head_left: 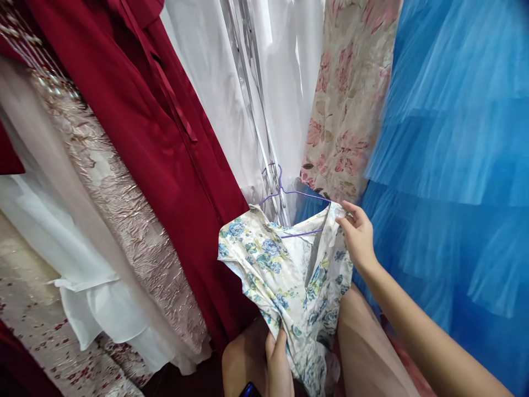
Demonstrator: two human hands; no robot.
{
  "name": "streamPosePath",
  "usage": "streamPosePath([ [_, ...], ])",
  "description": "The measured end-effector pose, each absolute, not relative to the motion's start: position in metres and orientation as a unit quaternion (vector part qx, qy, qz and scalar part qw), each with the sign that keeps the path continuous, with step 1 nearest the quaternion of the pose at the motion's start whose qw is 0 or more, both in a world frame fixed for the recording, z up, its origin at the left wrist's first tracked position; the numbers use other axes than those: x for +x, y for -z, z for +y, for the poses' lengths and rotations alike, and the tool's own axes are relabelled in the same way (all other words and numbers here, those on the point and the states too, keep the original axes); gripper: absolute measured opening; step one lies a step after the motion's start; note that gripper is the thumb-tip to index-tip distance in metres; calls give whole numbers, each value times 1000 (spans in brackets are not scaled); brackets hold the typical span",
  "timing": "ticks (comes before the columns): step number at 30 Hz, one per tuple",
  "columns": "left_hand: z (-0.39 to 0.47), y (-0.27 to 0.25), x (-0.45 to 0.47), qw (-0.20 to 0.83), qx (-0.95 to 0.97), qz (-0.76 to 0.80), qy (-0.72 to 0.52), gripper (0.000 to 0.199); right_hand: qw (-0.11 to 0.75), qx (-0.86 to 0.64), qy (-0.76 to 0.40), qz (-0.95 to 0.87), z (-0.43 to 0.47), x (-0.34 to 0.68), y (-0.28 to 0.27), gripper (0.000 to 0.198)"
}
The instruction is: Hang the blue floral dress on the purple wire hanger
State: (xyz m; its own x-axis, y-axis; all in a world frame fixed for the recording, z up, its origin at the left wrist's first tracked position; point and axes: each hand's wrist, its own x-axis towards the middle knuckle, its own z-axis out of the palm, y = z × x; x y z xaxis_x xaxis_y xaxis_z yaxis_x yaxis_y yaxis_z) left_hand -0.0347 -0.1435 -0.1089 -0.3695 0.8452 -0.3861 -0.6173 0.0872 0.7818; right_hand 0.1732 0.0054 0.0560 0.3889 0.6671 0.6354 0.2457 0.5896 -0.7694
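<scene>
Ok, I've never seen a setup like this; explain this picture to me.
There is no machine here, just a person's two bare hands. The single picture comes from a camera worn on the head, looking forward and down. The right hand pinches one shoulder of a floral garment; the left hand holds its edge lower down. A purple hanger sits at its neck. Around it hang other clothes: red cloth on the picture's left, white cloth behind, blue ruffles on the right.
</scene>
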Motion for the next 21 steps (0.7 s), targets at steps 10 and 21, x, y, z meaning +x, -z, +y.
streamPosePath([
  [10, -144, 126, -13, 579, 102, 459, -666, 50, 617, -368, -22, -696, 39, 114, -122, 20],
  [21, -152, 114, -15, 558, 137, 451, -683, 51, 646, -357, -268, -619, -84, 106, 14, 14],
])
